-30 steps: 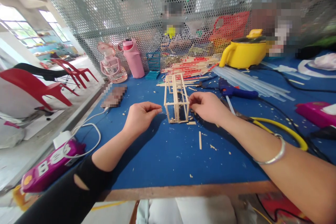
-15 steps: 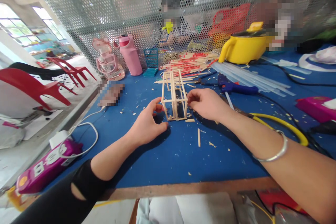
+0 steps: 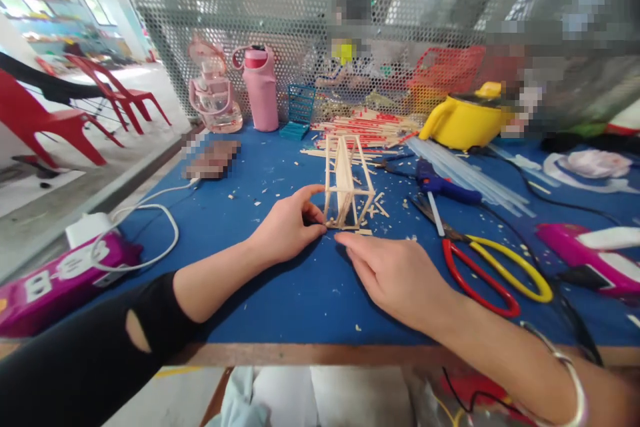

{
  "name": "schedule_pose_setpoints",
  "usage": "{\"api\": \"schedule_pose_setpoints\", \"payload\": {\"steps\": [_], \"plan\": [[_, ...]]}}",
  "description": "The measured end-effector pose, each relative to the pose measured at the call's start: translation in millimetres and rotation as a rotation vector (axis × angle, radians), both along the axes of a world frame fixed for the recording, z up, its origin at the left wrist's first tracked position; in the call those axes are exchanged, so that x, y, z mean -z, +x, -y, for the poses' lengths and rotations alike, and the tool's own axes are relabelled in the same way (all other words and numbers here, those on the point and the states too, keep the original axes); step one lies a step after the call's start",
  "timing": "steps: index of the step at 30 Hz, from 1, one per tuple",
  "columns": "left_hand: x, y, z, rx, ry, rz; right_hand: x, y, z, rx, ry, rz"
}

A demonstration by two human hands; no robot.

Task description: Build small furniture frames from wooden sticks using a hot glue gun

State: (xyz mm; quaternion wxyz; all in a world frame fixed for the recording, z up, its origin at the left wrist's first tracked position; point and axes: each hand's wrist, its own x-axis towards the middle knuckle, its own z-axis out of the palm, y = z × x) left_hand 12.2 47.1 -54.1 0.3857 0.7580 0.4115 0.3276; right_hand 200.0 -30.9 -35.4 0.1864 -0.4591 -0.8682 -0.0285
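Note:
A small box-shaped frame of thin wooden sticks stands on the blue tabletop. My left hand is at its left side, fingers bent and fingertips against the near left post, thumb low by the front corner. How firmly they press cannot be seen. Just in front of the frame, my right hand reaches in with its index finger stretched towards the base. Its other fingers are partly hidden beneath, and nothing shows in them. Short stick offcuts lie right of the frame.
Red-and-yellow-handled scissors and a blue glue gun lie to the right. Behind are a pile of sticks, clear glue sticks and a yellow pot. A purple power strip sits left; a mesh screen borders the back.
My right hand has moved from the frame's right side to its near front. The left hand's fingers have drawn closer together at the left post. The view has shifted, showing the scissors fully.

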Motion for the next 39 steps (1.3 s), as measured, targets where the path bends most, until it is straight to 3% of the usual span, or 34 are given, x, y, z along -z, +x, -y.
{"api": "schedule_pose_setpoints", "payload": {"steps": [4, 16, 39], "plan": [[1.9, 1.1, -1.0, -0.015, 0.004, 0.018, 11.4, 8.1, -7.0, 0.001, 0.033, -0.120], [-1.2, 5.5, 0.6, -0.062, 0.012, 0.014, 12.3, 2.2, -10.4, 0.091, -0.115, -0.113], [-2.3, 6.9, 1.4, -0.083, 0.044, -0.017, 10.8, -5.5, -10.8, 0.169, -0.107, -0.027]]}}
